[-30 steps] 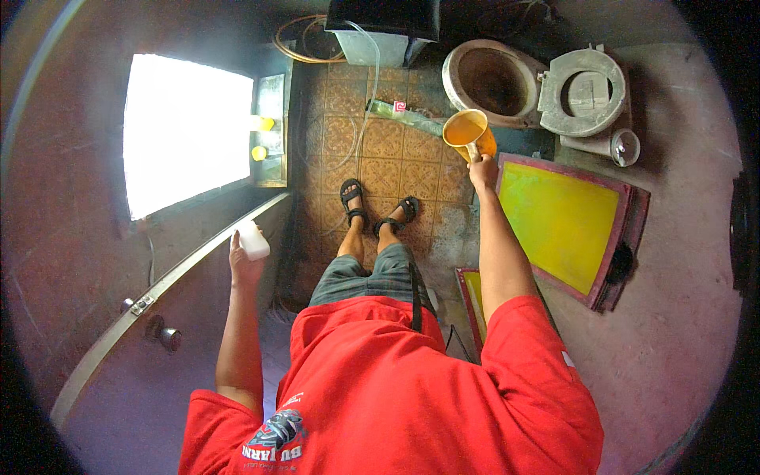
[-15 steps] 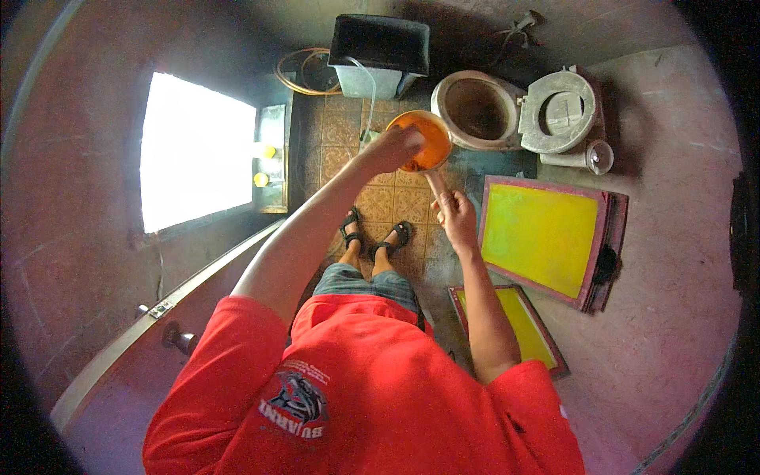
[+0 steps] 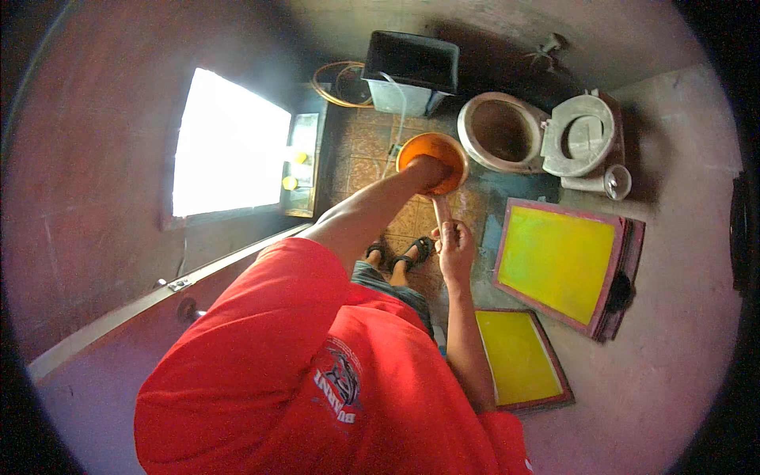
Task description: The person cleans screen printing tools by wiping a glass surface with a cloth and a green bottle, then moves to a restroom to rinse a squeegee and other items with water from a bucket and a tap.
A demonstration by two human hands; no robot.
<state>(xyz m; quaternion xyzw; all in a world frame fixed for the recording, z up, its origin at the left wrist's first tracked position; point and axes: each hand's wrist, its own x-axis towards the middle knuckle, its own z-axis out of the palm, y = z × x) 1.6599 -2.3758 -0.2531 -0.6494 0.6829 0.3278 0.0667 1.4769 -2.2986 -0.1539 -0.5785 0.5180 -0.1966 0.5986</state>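
An orange water dipper (image 3: 445,146) with a straight, pale handle hangs in front of me, above the tiled floor. My right hand (image 3: 456,247) is closed round the lower part of that handle. My left hand (image 3: 430,170) reaches down into the bowl of the dipper; its fingers are dark and blurred there, so their pose and anything in them cannot be made out. What the bowl contains is hard to see.
Beyond the dipper stand a black-rimmed tub (image 3: 412,65) with a clear hose, a toilet bowl (image 3: 500,131) and a cistern with a toilet seat (image 3: 582,136). Yellow framed screens (image 3: 558,257) lean at right. A bright light panel (image 3: 229,146) is at left, above a door edge (image 3: 170,293).
My left hand has gone deeper into the dipper's bowl. My right hand keeps its hold on the handle. The whole view has shifted, with the room now further right and lower.
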